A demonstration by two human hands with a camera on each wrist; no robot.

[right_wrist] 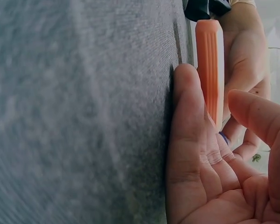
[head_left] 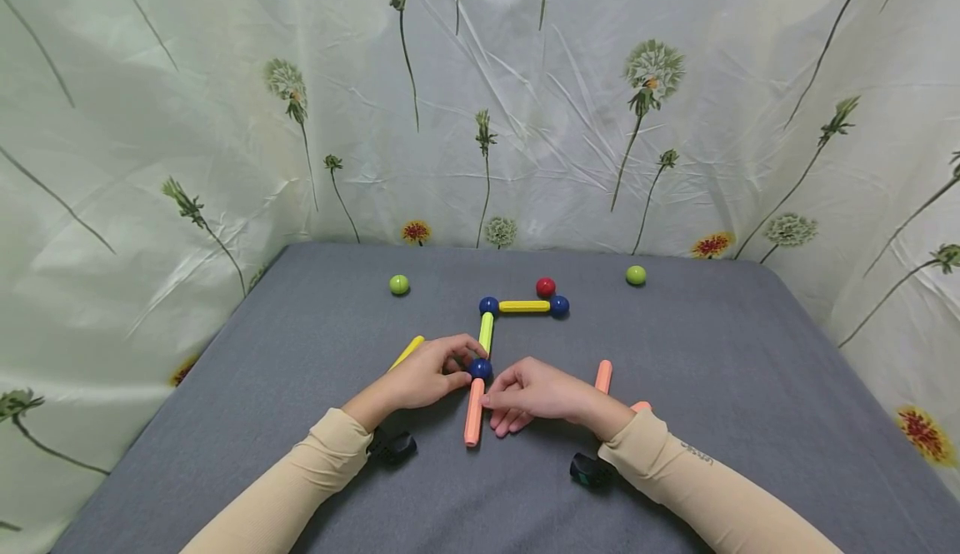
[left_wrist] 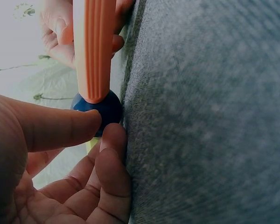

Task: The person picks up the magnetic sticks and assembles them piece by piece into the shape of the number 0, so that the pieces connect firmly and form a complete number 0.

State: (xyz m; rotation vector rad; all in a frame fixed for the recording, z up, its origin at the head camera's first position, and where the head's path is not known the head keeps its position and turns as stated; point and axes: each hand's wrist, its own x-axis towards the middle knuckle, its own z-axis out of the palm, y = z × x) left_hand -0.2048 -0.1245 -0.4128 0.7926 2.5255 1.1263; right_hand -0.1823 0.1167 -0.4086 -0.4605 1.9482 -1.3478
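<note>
My left hand [head_left: 429,373] pinches a dark blue ball [head_left: 481,368] between thumb and fingers. A salmon-orange ribbed rod [head_left: 474,414] runs from that ball towards me, its end meeting the ball in the left wrist view. On the ball's far side a yellow-green rod [head_left: 486,333] leads to another blue ball [head_left: 489,306]. My right hand [head_left: 543,391] is beside the orange rod, its fingers loosely bent and apart from the thumb in the right wrist view. It grips nothing; whether a fingertip touches the rod I cannot tell.
A yellow rod [head_left: 525,306] joins the far blue ball to another blue ball [head_left: 559,306], with a red ball [head_left: 546,287] behind. Two green balls [head_left: 399,285] lie towards the back. Another yellow rod [head_left: 407,351] is left; orange rods [head_left: 603,376] lie by my right forearm.
</note>
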